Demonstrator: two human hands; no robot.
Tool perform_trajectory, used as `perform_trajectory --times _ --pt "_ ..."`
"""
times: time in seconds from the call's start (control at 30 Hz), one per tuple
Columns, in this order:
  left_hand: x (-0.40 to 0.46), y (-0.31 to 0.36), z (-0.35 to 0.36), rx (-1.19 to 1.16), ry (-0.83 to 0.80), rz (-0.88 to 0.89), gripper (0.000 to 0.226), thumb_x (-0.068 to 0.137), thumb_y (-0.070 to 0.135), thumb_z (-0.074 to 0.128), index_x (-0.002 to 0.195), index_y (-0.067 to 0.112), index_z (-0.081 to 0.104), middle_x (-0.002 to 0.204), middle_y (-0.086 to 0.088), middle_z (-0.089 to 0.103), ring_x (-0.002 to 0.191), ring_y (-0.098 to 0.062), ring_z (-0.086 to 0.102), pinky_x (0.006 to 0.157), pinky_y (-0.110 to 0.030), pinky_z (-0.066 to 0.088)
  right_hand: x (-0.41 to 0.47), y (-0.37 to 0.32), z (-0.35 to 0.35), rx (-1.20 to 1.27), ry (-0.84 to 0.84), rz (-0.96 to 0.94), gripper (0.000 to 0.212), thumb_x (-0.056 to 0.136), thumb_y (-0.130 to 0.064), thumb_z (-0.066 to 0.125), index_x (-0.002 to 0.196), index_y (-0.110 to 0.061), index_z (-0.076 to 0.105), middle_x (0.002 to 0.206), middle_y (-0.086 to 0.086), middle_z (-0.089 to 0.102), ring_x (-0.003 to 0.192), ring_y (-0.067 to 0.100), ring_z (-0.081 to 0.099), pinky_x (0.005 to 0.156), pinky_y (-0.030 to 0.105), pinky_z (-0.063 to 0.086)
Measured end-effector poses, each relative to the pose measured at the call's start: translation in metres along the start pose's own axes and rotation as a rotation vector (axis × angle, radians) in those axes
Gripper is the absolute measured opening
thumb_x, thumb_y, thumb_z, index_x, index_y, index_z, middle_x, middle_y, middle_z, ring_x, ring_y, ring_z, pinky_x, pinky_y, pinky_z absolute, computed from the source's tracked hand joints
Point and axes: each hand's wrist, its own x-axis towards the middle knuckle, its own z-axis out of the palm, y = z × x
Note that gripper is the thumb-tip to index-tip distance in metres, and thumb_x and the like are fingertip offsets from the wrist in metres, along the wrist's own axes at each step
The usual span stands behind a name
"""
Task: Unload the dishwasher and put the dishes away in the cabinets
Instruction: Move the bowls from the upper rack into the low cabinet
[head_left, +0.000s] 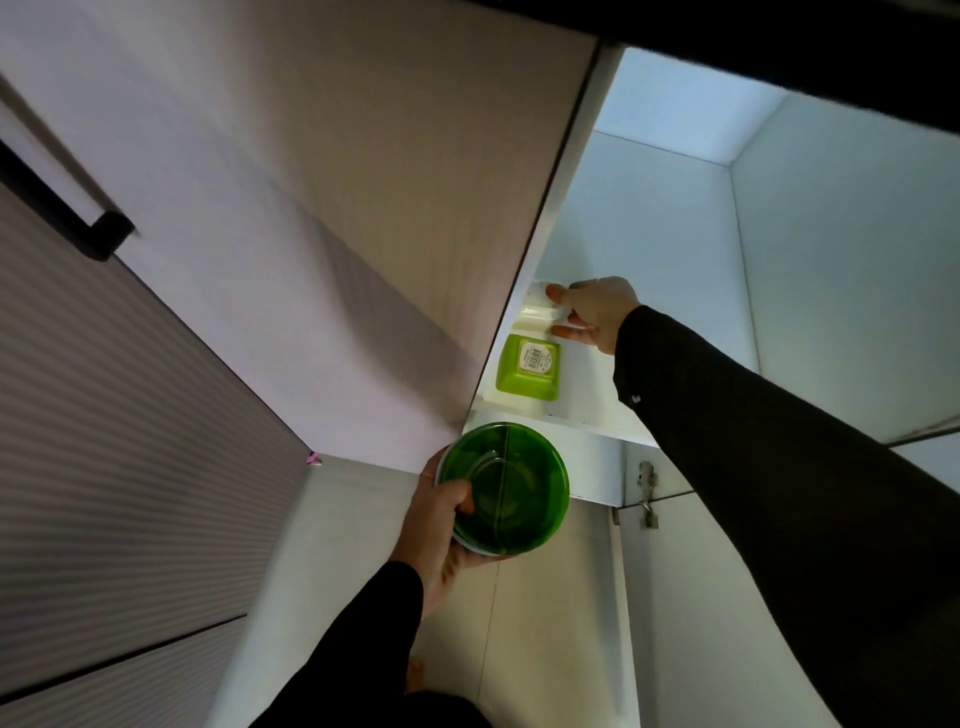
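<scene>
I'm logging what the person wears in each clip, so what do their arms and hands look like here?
Both arms wear long black sleeves reaching to the wrists. The right sleeve has a small pale speck near the cuff. The left hand and right hand are bare, without gloves; no rings or watch visible.

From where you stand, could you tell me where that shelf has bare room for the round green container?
Bare shelf lies right of the green square tub, toward the cabinet's right wall. The left edge is crowded: tub, and clear container gripped by the right hand.

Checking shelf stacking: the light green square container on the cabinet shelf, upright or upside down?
Upside down. The light green square container shows its flat base with a barcode label toward the camera, which looks up from below.
</scene>
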Motion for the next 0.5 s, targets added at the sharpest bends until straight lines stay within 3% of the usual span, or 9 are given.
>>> perform_trajectory --times 0.1,0.17,0.27,0.33,0.37,0.43,0.5 --pt "-0.007 0.000 0.004 -0.034 0.007 -0.004 0.046 0.089 0.000 0.038 0.119 0.032 0.053 0.122 -0.012 0.052 0.113 -0.040 0.052 0.062 -0.050 0.057 -0.034 0.003 -0.015 -0.336 0.103 -0.345 0.041 0.089 -0.023 0.066 0.125 -0.008 0.057 0.112 0.005 0.058 0.094 0.017 0.060 0.081 0.029 0.057" --pt "-0.014 0.002 0.007 -0.071 0.014 0.002 0.043 0.090 0.002 0.038 0.117 0.031 0.054 0.121 -0.012 0.053 0.110 -0.039 0.054 0.062 -0.050 0.057 -0.081 0.016 -0.029 -0.603 0.081 -0.728 0.030 0.089 -0.032 0.065 0.114 -0.016 0.064 0.105 -0.001 0.062 0.078 0.003 0.059 0.072 0.010 0.049" --pt "-0.022 0.002 0.011 -0.123 0.010 0.013 0.040 0.093 0.006 0.036 0.118 0.031 0.055 0.121 -0.012 0.056 0.106 -0.039 0.058 0.062 -0.050 0.057 -0.155 0.046 -0.047 -1.029 -0.369 -0.938 0.045 0.086 -0.053 0.058 0.122 -0.027 0.060 0.121 -0.012 0.055 0.084 -0.010 0.052 0.069 0.002 0.041" --pt "-0.026 0.000 0.014 -0.128 -0.005 0.027 0.036 0.095 0.012 0.038 0.123 0.028 0.055 0.120 -0.014 0.059 0.102 -0.037 0.063 0.062 -0.049 0.057 -0.173 0.070 -0.057 -1.374 -0.487 -1.091 0.054 0.085 -0.059 0.052 0.129 -0.028 0.056 0.130 -0.013 0.055 0.093 -0.005 0.058 0.073 0.011 0.051" --pt "-0.027 -0.001 0.015 -0.117 -0.014 0.023 0.033 0.095 0.020 0.042 0.124 0.027 0.055 0.120 -0.015 0.061 0.100 -0.037 0.065 0.064 -0.049 0.057 -0.177 0.080 -0.059 -1.462 -0.483 -1.156 0.052 0.084 -0.057 0.056 0.127 -0.027 0.059 0.126 -0.012 0.060 0.088 0.002 0.064 0.068 0.019 0.056" --pt "-0.028 0.000 0.019 -0.109 -0.042 -0.033 0.043 0.087 0.048 0.053 0.123 0.026 0.058 0.118 -0.015 0.065 0.100 -0.036 0.067 0.072 -0.052 0.056 -0.179 0.091 -0.059 -1.521 -0.491 -1.208 0.039 0.077 -0.044 0.073 0.112 -0.025 0.069 0.102 -0.008 0.070 0.073 0.011 0.068 0.054 0.027 0.057" --pt "-0.025 0.000 0.020 -0.127 -0.050 -0.095 0.067 0.074 0.073 0.046 0.118 0.025 0.062 0.111 -0.015 0.070 0.099 -0.036 0.068 0.080 -0.055 0.054 -0.177 0.100 -0.061 -1.550 -0.499 -1.247 0.033 0.067 -0.031 0.085 0.098 -0.023 0.075 0.082 -0.006 0.071 0.065 0.012 0.067 0.049 0.026 0.055"
